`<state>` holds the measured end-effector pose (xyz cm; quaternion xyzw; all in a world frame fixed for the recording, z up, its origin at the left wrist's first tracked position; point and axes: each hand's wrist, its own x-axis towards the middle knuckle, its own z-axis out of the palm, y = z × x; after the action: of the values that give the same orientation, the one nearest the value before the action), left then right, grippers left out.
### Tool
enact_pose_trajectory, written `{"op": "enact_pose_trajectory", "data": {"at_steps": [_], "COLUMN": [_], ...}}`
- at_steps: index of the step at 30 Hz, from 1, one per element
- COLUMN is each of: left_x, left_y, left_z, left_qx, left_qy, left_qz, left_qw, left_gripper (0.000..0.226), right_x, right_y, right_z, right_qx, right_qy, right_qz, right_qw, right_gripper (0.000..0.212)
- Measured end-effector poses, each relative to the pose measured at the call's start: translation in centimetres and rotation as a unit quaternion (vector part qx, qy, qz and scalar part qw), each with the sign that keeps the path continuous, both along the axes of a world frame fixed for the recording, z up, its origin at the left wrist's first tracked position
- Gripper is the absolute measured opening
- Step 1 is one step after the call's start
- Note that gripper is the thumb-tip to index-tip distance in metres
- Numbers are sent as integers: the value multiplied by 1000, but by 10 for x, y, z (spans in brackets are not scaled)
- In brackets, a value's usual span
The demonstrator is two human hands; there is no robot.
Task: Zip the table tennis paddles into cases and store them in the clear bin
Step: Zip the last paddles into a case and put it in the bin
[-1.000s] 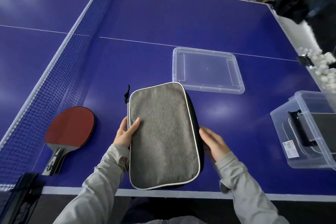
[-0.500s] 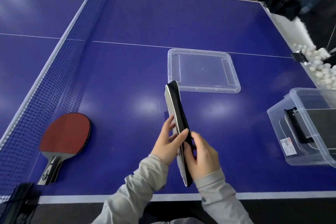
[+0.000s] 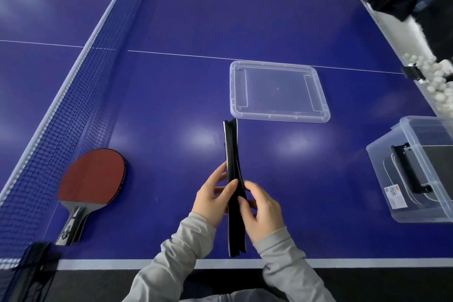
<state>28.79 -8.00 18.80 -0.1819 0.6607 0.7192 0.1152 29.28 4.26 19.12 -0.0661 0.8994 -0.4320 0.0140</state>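
**Case held on edge between both hands**

The left hand [image 3: 212,200] and the right hand [image 3: 263,208] are clamped on the paddle case [image 3: 234,179], one on each flat side. The case stands on its edge over the near part of the blue table [image 3: 171,81], its black zipper side facing up. A red paddle [image 3: 94,179] lies bare on the table to the left, close to the net [image 3: 73,95]. Beyond the case, a clear lid [image 3: 278,92] lies flat. At the right edge sits the clear bin [image 3: 416,174], with another case [image 3: 438,157] inside it. White balls [image 3: 431,73] are heaped further back on the right.
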Motion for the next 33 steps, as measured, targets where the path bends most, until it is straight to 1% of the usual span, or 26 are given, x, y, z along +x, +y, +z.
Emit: {"op": "enact_pose_trajectory", "data": {"at_steps": [3, 6, 8, 10, 12, 15, 21, 23, 24, 25, 27, 28, 30, 31, 33], "left_x": [-4, -9, -12, -15, -17, -21, -25, -27, -27, -26, -19, -15, -7, -3, 5], "left_y": [-14, -40, -69, -99, -125, -148, -150, -148, -147, -144, -134, -125, -105, -95, -81], "left_z": [-7, -18, -31, -46, -65, -91, -127, -133, -135, -136, -135, -134, -134, -135, -143], "left_qx": [-50, -158, -250, -313, -330, -340, -371, -403, -423, -444, -520, -559, -597, -601, -605], "left_qy": [15, 15, -20, -78, -128, -159, -169, -157, -148, -138, -97, -63, -3, 2, -27], "left_qz": [-3, 44, 87, 84, 57, 43, 45, 31, 20, 9, -24, -49, -115, -158, -238], "left_qw": [999, 986, 964, 943, 933, 926, 912, 901, 894, 885, 848, 825, 794, 783, 759], "left_gripper": [41, 39, 39, 40, 41, 42, 38, 43, 51, 61, 78, 82, 87, 89, 96], "right_x": [-9, -25, -37, -48, -57, -65, -68, -66, -66, -65, -62, -60, -57, -56, -52], "right_y": [3, 21, 41, 64, 85, 107, 115, 114, 114, 113, 109, 104, 89, 81, 67], "right_z": [-1, -4, -13, -28, -46, -72, -115, -123, -124, -125, -126, -125, -124, -124, -129], "right_qx": [-1, 7, 21, 42, 71, 113, 177, 189, 196, 208, 248, 268, 292, 304, 349], "right_qy": [-13, -11, -33, -67, -116, -183, -248, -265, -269, -261, -186, -136, -60, -53, -87], "right_qz": [-11, -57, -102, -143, -166, -183, -183, -181, -180, -176, -145, -112, -32, 17, 109], "right_qw": [1000, 998, 994, 987, 977, 959, 935, 928, 926, 926, 940, 947, 954, 951, 927], "right_gripper": [29, 29, 30, 30, 29, 26, 23, 25, 27, 32, 44, 49, 57, 60, 66]}}
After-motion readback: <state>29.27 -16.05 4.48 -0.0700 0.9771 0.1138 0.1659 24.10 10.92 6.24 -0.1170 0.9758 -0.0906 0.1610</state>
